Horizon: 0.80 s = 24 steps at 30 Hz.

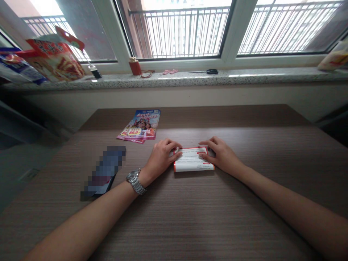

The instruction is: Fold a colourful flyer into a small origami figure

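Note:
A folded white leaflet point(190, 160) with red edging and small print lies on the wooden table in front of me. Its near edge curls up slightly, as a rounded fold. My left hand point(163, 155) grips the left end, thumb on top and the index finger at the far corner. At the opposite end, my right hand point(221, 155) has its thumb over the printed face and its fingers along the far right corner. The fingertips under the paper are partly hidden. A metal watch point(136, 181) sits on my left wrist.
Several colourful flyers point(144, 125) lie stacked at the back left of the table point(190, 217). Nearer, left of my wrist, is a dark pixelated flat object point(104, 172). The windowsill point(179, 80) holds scissors point(210, 71), a red lidded container point(135, 67) and snack bags point(58, 59).

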Each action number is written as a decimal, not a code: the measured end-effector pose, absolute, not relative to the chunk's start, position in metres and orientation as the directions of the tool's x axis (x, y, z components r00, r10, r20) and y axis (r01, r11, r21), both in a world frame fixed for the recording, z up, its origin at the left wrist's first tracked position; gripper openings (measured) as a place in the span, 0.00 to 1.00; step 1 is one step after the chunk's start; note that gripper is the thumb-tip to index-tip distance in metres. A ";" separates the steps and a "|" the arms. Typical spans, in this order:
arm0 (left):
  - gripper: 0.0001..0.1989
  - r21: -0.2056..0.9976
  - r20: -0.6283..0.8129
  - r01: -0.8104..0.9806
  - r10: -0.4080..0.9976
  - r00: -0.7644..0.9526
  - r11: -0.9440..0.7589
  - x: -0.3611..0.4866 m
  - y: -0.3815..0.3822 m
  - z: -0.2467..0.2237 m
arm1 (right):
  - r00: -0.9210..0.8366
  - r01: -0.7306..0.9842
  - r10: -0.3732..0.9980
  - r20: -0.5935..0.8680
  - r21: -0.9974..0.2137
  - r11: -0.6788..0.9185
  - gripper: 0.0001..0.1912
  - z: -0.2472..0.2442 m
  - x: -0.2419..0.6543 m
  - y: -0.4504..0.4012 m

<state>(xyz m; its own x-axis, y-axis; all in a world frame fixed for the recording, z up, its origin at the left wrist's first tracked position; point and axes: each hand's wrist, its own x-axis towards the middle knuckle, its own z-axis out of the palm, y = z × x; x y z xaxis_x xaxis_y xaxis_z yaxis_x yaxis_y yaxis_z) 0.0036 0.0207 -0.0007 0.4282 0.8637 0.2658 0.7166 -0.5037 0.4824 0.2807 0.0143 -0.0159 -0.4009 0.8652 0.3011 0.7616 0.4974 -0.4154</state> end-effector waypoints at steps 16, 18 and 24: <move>0.09 0.485 0.259 0.721 0.869 0.422 -0.495 0.004 0.021 -0.002 | -0.500 0.747 0.802 0.327 -0.306 0.591 0.17 -0.022 0.283 0.015; 0.08 0.488 0.260 0.720 0.870 0.419 -0.493 0.004 0.021 -0.001 | -0.516 0.745 0.794 0.321 -0.289 0.601 0.17 -0.022 0.283 0.015; 0.09 0.487 0.272 0.715 0.865 0.422 -0.502 0.004 0.021 -0.001 | -0.516 0.750 0.794 0.322 -0.279 0.600 0.16 -0.023 0.283 0.017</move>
<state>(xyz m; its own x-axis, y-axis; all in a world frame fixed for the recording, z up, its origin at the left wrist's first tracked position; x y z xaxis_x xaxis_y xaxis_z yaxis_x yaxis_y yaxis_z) 0.0040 0.0208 -0.0009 0.4221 0.8647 0.2722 0.7146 -0.5021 0.4870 0.2826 0.0166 -0.0227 -0.5156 0.7939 0.3225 0.7497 0.6002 -0.2787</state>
